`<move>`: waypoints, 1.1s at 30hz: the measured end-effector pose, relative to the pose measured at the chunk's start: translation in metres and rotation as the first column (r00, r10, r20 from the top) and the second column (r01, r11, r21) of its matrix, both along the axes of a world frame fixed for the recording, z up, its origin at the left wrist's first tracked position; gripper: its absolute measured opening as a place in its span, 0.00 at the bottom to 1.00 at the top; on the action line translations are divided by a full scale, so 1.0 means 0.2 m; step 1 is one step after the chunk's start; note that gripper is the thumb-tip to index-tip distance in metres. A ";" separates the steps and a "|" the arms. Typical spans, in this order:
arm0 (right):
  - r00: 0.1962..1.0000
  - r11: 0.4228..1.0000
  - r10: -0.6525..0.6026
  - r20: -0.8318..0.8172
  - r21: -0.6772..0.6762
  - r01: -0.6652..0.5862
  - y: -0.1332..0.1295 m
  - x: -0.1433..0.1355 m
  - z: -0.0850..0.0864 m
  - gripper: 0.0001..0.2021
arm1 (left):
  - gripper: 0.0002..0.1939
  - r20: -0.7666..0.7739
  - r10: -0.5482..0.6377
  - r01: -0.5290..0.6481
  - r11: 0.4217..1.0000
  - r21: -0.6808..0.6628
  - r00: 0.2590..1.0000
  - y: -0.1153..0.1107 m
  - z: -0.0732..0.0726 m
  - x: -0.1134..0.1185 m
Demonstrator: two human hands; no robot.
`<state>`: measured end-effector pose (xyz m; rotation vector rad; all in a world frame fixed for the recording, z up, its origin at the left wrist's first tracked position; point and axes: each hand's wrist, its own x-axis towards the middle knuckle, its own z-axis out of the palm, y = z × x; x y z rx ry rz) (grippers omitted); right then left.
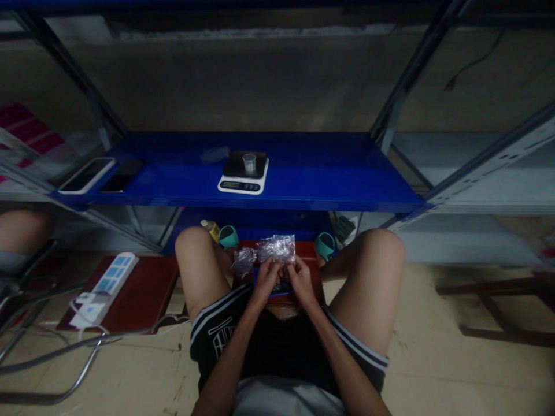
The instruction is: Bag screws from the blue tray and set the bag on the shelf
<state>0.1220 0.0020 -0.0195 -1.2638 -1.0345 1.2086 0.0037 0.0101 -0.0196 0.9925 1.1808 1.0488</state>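
Note:
I sit with my knees apart, both hands low between them. My left hand [265, 279] and my right hand [300, 279] meet over a small dark item that I pinch between the fingers; it is too dim to identify. Just beyond my fingers lie clear crinkled plastic bags [277, 247], a smaller one [243, 260] to the left, on a red-brown tray [309, 249] with a blue piece under my hands. On the blue shelf [329, 179] in front stands a white kitchen scale [243, 172] with a small clear cup [249, 162] on its dark plate.
Two phones [87, 174] lie on the shelf's left end. A white power strip [106, 283] with cables rests on a red board on the floor at left. Teal slippers [228, 237] are on my feet, a yellow-capped bottle [211, 229] beside them. Another person's knee [21, 231] shows at far left.

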 end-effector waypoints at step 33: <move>0.995 0.999 -0.052 0.084 0.002 0.052 0.01 0.00 -0.04 0.13 | 0.18 -0.051 0.040 -0.037 0.998 0.055 0.998 0.01 -0.04 0.00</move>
